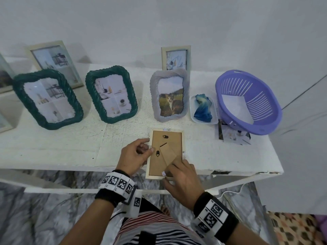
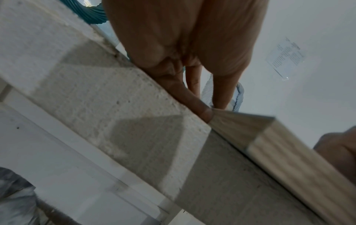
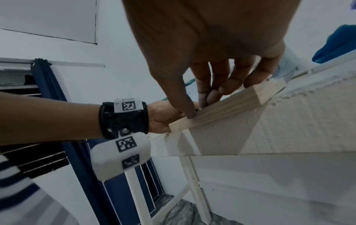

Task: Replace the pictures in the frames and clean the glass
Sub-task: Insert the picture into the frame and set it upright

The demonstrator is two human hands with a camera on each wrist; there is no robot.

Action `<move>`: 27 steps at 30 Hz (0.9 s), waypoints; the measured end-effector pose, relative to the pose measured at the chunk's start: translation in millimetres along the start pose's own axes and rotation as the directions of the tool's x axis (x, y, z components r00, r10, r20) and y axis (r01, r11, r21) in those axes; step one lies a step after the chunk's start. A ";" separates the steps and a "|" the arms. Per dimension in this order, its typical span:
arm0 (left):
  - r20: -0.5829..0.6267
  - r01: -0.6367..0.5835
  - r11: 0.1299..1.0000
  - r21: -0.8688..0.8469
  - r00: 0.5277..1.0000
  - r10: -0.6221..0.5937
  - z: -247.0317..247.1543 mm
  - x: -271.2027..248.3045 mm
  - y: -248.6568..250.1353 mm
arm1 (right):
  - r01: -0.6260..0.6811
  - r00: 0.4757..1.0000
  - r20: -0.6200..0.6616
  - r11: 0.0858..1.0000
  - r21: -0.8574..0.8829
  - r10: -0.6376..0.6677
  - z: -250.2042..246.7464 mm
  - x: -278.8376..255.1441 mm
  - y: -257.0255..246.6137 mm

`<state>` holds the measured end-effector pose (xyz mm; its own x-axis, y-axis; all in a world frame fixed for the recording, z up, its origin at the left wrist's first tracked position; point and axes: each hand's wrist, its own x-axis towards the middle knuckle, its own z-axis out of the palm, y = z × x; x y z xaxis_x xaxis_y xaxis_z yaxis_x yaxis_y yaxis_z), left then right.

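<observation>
Both hands work on a pale wooden frame (image 1: 183, 144) lying face down at the near edge of the white tabletop (image 1: 70, 144), its near end jutting over the edge. In the head view the left hand (image 1: 134, 156) sits at the frame's 9 o'clock side, fingers curled, thumb and forefinger closed at the frame's left rail. The right hand (image 1: 184, 181) lies at 6 o'clock, fingers bent down onto the brown backing board (image 1: 157, 167). That board carries two small black turn clips and a folded brown stand flap (image 1: 169, 154) slanting across its middle. Beyond the frame, at 12 o'clock, stands a grey ribbed frame (image 1: 154, 96) holding a cat photo; a blue cloth (image 1: 203, 108) in a clear tray lies at 1 o'clock and a purple basket (image 1: 269, 121) at 2 o'clock. Two green rope-edged frames (image 1: 92, 96) stand toward 10 o'clock.

From the left wrist, the left hand (image 2: 185, 50) reaches down with a fingertip touching the wooden frame (image 2: 289, 153) at its corner, the light grain showing clearly.

From the right wrist, the right hand (image 3: 208, 50) pinches the wooden frame (image 3: 227, 105) at its near rail, thumb on the outer face, fingers curled over the top edge.
</observation>
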<state>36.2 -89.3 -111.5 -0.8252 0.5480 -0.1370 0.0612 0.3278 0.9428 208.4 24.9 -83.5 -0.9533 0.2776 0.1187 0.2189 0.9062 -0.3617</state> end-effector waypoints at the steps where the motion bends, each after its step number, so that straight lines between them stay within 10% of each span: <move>1: 0.001 0.004 1.000 -0.002 1.000 -0.004 0.6 -0.1 0.5 | 0.008 1.000 0.012 1.000 0.028 -0.008 0.2 -0.6 0.2; 13: -0.019 0.023 0.999 -0.032 1.000 -0.024 2.5 -1.4 3.9 | 0.269 0.956 0.164 0.949 -0.167 -0.242 -12.5 4.0 0.5; 22: -0.005 -0.033 0.999 0.034 0.999 0.034 -3.1 -5.6 5.9 | -0.210 0.973 0.032 0.937 -0.280 0.227 -24.3 36.2 -0.2; 27: 0.027 -0.246 0.850 0.466 0.964 0.264 -9.5 -5.3 2.1 | -0.293 0.955 -0.008 0.934 -0.203 0.298 -13.1 43.9 -9.7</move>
<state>35.4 -98.9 -105.9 -0.7641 0.6359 0.1087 0.5166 0.5021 0.6936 167.1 32.5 -62.7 -0.8433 0.5373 0.0127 0.5261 0.8300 -0.1852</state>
